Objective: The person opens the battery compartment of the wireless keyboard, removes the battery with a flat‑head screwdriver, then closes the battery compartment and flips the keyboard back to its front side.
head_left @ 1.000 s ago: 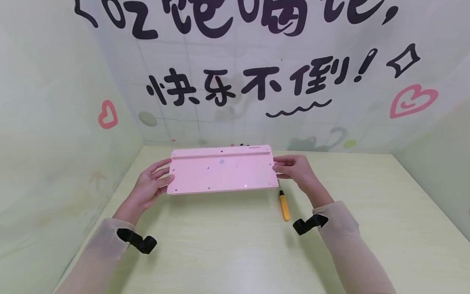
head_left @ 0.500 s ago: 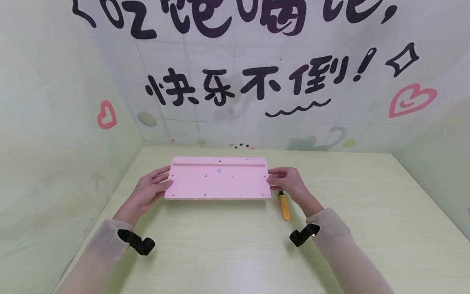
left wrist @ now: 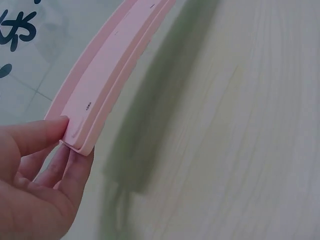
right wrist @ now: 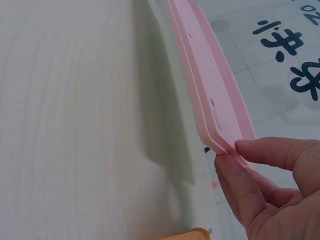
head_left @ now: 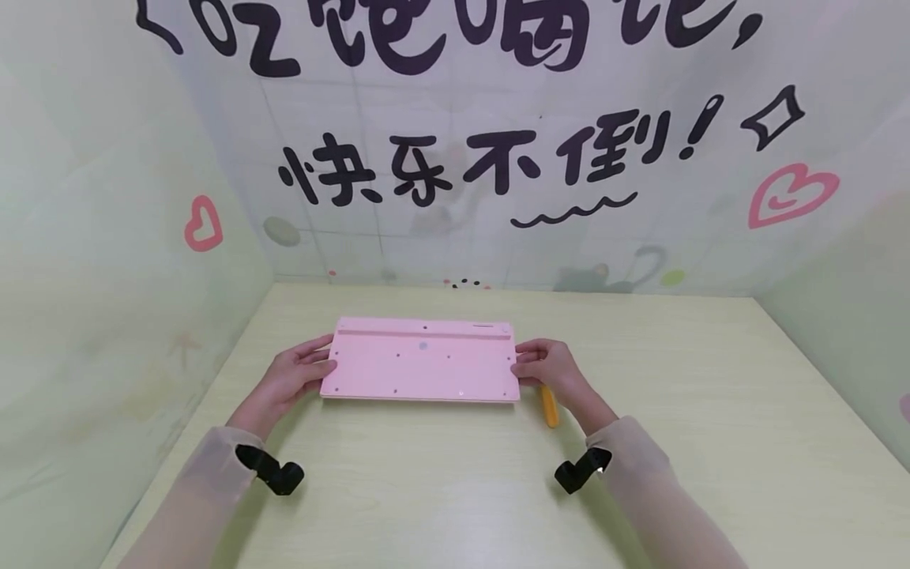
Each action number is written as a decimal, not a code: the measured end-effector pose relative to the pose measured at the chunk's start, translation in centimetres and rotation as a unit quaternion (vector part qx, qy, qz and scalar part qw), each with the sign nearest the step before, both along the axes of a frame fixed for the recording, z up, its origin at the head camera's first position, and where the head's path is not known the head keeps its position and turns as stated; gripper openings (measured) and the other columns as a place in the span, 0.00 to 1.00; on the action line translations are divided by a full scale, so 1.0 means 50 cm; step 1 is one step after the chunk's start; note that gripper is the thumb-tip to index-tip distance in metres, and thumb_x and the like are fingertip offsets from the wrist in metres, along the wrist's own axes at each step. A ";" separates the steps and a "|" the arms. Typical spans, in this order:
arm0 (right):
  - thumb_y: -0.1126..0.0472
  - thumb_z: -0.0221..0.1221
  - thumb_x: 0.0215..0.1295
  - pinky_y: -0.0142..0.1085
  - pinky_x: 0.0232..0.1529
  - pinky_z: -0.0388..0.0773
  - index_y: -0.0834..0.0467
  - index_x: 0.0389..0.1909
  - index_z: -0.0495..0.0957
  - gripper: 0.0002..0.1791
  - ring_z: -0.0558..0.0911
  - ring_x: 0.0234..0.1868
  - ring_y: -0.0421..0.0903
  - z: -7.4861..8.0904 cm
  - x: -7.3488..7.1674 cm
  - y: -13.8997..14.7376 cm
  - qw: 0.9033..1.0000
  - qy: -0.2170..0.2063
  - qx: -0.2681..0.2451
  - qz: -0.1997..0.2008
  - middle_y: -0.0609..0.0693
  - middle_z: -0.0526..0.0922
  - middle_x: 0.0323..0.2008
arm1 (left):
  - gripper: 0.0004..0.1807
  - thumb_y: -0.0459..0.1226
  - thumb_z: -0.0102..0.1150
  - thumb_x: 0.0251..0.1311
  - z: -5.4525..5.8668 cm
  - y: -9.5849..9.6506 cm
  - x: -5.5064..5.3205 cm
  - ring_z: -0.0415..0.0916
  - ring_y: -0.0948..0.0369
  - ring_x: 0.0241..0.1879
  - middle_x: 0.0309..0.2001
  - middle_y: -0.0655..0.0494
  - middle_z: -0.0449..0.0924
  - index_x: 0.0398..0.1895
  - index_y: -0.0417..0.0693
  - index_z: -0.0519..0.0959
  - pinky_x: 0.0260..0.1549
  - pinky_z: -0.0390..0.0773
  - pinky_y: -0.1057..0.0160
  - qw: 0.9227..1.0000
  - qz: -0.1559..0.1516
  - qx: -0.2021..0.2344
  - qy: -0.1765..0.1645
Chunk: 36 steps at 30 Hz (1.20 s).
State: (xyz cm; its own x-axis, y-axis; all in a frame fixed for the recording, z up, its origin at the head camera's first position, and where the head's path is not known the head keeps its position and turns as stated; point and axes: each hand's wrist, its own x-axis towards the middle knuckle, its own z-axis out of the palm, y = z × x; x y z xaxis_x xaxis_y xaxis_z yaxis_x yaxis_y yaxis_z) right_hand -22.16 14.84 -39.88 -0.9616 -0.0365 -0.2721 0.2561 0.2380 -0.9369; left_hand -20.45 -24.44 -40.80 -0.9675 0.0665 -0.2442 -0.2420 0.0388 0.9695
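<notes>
A pink keyboard [head_left: 419,371] is held with its underside towards me, showing several small screws and a raised ridge along its upper edge. My left hand [head_left: 287,375] grips its left end, thumb on the underside and fingers behind. At the right end my right hand [head_left: 554,370] pinches it the same way. In both wrist views the keyboard [left wrist: 92,95] hangs above the table, its shadow separate from it. Its key side faces away and is hidden. Just below the right hand lies an orange-handled screwdriver [head_left: 550,407], whose shaft is covered by that hand.
The pale wooden table [head_left: 426,490] ends at a printed cloth wall [head_left: 441,253] behind, with more cloth at both sides. Each sleeved wrist carries a black camera mount, one at the left [head_left: 270,470] and one at the right [head_left: 583,470].
Both hands have brought the keyboard down and slightly nearer, and it has shifted a little left. The right hand now covers more of the screwdriver, which stays in place.
</notes>
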 end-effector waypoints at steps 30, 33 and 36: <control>0.73 0.63 0.52 0.36 0.31 0.79 0.69 0.44 0.74 0.17 0.79 0.29 0.46 -0.047 0.004 -0.029 0.998 -0.009 0.063 0.008 0.59 0.78 0.35 | 0.30 0.30 0.58 0.57 -0.034 0.004 -0.010 0.71 0.58 0.35 0.48 0.40 0.68 0.64 0.38 0.63 0.31 0.74 0.68 0.981 -0.004 -0.194 -0.019; 0.74 0.63 0.52 0.36 0.30 0.79 0.70 0.44 0.73 0.17 0.78 0.28 0.46 -0.048 0.002 -0.033 0.997 -0.006 0.071 0.015 0.60 0.78 0.34 | 0.30 0.28 0.58 0.56 -0.035 0.004 -0.011 0.70 0.58 0.34 0.46 0.41 0.69 0.64 0.35 0.63 0.30 0.74 0.67 0.979 -0.005 -0.202 -0.012; 0.74 0.63 0.52 0.36 0.30 0.79 0.69 0.43 0.73 0.16 0.78 0.28 0.46 -0.048 0.001 -0.038 0.997 -0.006 0.080 0.020 0.59 0.77 0.34 | 0.30 0.26 0.58 0.55 -0.039 0.002 -0.012 0.69 0.59 0.32 0.43 0.42 0.69 0.63 0.34 0.63 0.29 0.73 0.68 0.978 0.000 -0.208 -0.009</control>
State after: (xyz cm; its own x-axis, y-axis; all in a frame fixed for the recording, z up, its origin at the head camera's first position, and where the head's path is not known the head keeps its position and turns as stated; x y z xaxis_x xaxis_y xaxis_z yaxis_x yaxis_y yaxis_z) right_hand -22.09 12.96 -42.26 -0.9567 -0.0300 -0.2895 0.2548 0.3941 -0.8830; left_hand -21.04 -24.34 -42.73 -0.9627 -0.0424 -0.2671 -0.2590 0.4289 0.8654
